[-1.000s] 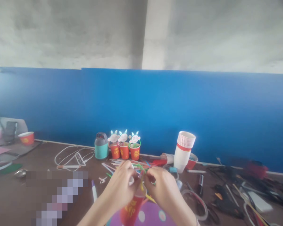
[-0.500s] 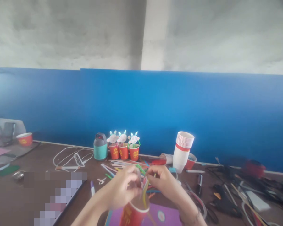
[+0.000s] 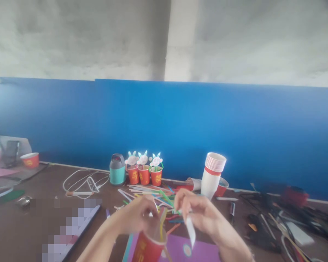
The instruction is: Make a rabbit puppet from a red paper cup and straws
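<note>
A red paper cup (image 3: 150,247) with yellow print stands at the bottom middle, a yellow strip (image 3: 161,227) rising from its mouth. My left hand (image 3: 138,214) is closed at the cup's left rim. A small white bit shows by its fingertips, but what they grip is too blurred to name. To the right of the cup, my right hand (image 3: 198,209) pinches a white paper strip (image 3: 190,230) that hangs down from its fingers. Purple paper (image 3: 202,251) bearing a small round sticker (image 3: 187,250) lies beneath.
Three decorated cups (image 3: 144,175) stand at the back beside a teal-and-grey device (image 3: 117,170). Straws and strips (image 3: 147,190) lie scattered before them. A tall stack of cups (image 3: 212,176) is at back right; black cables (image 3: 265,229) clutter the right. A white cable (image 3: 79,178) lies left.
My hands, close together above the cup before, are now apart. My right hand has moved right with a white paper strip hanging from it; my left hand and the cup have shifted slightly left.
</note>
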{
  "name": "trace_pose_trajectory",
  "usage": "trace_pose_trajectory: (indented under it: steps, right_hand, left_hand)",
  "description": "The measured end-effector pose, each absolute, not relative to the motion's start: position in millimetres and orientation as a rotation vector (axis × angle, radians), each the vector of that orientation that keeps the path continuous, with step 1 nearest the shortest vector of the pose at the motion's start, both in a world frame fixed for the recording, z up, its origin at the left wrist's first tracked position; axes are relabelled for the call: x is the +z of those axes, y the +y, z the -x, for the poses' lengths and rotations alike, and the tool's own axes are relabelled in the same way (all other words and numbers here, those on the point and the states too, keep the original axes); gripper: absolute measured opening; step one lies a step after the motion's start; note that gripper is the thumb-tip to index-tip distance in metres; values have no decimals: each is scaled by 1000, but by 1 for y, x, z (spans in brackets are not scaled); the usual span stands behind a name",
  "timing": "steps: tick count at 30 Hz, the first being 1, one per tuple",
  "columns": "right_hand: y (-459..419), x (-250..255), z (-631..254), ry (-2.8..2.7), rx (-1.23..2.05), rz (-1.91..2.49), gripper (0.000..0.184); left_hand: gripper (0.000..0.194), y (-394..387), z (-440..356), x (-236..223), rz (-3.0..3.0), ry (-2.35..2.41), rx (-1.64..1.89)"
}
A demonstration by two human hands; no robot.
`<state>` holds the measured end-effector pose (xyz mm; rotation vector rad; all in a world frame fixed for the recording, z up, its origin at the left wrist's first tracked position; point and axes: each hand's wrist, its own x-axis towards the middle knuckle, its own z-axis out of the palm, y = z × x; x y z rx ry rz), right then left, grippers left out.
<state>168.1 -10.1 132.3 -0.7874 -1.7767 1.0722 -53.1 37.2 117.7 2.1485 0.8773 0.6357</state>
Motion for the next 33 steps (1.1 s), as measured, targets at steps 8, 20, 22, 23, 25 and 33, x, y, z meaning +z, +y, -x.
trace_pose_trajectory:
  steps: [8, 20, 22, 23, 25, 33]
  right_hand:
    - [17, 99, -214, -1839, 430, 2015, 27]
    - [-4, 129, -161, -1913, 1131, 966, 23]
    - [-5, 126, -163, -1940, 1010, 1127, 24]
    - [-6, 125, -161, -1957, 939, 1212, 22]
    - [-10, 123, -152, -1987, 831, 1333, 13]
    - [7, 123, -167, -1894, 860, 1178, 14]
  left_hand:
    - [43, 48, 60, 115, -1678, 556, 751]
    - [39, 53, 44, 107, -1676, 636, 890]
    - [40, 56, 49, 109, -1750, 778, 877]
    - [42, 57, 50, 110, -1790, 839, 873]
    - [41, 56, 51, 111, -1860, 916, 858]
    - [27, 43, 38, 113, -1713, 890, 887]
